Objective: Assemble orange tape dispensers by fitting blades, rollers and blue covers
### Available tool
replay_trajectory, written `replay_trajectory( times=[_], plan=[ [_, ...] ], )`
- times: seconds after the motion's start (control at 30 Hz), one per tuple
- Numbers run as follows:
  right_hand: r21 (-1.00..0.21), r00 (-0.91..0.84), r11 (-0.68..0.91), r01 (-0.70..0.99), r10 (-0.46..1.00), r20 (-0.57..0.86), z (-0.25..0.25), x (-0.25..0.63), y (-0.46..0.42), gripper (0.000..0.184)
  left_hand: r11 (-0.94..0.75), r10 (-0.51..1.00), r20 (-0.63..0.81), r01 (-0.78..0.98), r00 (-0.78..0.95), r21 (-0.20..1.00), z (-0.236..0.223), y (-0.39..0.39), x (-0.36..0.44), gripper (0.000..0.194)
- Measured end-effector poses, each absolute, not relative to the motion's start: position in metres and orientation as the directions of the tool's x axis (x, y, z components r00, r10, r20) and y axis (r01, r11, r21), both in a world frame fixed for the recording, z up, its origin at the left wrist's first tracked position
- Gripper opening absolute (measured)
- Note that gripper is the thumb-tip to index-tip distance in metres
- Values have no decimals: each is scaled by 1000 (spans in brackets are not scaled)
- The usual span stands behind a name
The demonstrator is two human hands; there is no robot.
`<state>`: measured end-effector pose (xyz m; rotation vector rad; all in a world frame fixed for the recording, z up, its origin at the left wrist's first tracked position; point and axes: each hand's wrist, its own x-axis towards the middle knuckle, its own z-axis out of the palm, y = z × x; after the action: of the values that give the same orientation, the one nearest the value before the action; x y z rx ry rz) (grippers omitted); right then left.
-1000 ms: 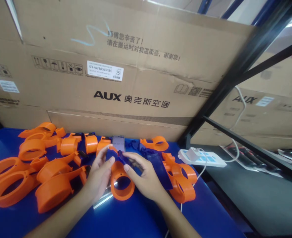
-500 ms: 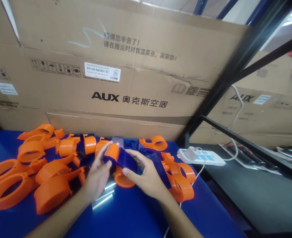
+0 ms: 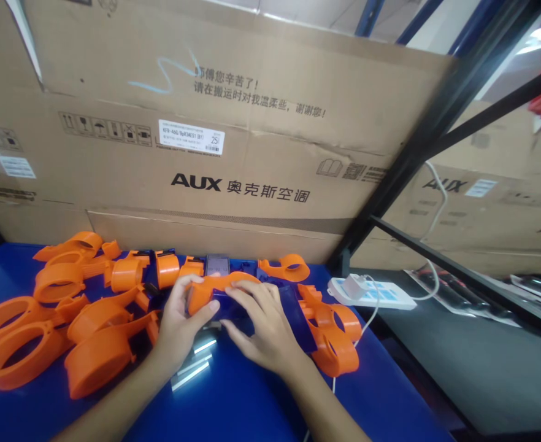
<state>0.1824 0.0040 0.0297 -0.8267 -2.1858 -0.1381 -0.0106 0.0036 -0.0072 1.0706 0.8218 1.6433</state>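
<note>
Between my hands is an orange plastic tape dispenser (image 3: 206, 288) with a dark blue piece (image 3: 224, 304) against its near side. My left hand (image 3: 183, 319) pinches its left end, thumb in front and fingers behind. The fingers of my right hand (image 3: 265, 325) lie over the right part of the dispenser and the blue piece, thumb lower and in front. My fingers hide much of the blue piece. More orange dispensers (image 3: 98, 362) lie to the left, some with dark fittings. Others (image 3: 335, 344) lie beside a dark blue part (image 3: 298, 313) on the right.
A phone-like device (image 3: 218, 264) with a lit screen stands behind my hands. Small blue parts (image 3: 249, 268) lie near it. A white power strip (image 3: 372, 291) with a plug and cable sits right of the blue table (image 3: 234, 399). Large cartons (image 3: 252, 215) and a black rack post (image 3: 390, 178) stand behind.
The dispenser has turned in my hands: its long orange side now faces up, with the blue piece toward me. My right fingers have moved over its top.
</note>
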Motion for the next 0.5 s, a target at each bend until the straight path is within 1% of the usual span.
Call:
replay_trajectory(
  times=[0.1,0.23,0.37,0.43,0.5],
  plan=[
    [-166,-486,780,603,524,700,31,182,4,49,-291,956,248,-374,-159,880,-9,4,-11,46],
    [-225,-484,764,605,577,658,34,180,1,54,-258,965,214,-398,-152,880,-8,5,-11,47],
    [-289,-452,733,616,629,632,35,180,-2,61,-168,985,163,-523,-55,836,-1,5,-12,41],
    [-388,-385,697,604,681,623,35,181,-1,62,-127,987,159,-591,1,797,2,4,-13,39],
    [-559,-312,646,521,753,579,37,182,0,54,-100,984,169,-628,50,772,4,2,-13,43]
  ],
)
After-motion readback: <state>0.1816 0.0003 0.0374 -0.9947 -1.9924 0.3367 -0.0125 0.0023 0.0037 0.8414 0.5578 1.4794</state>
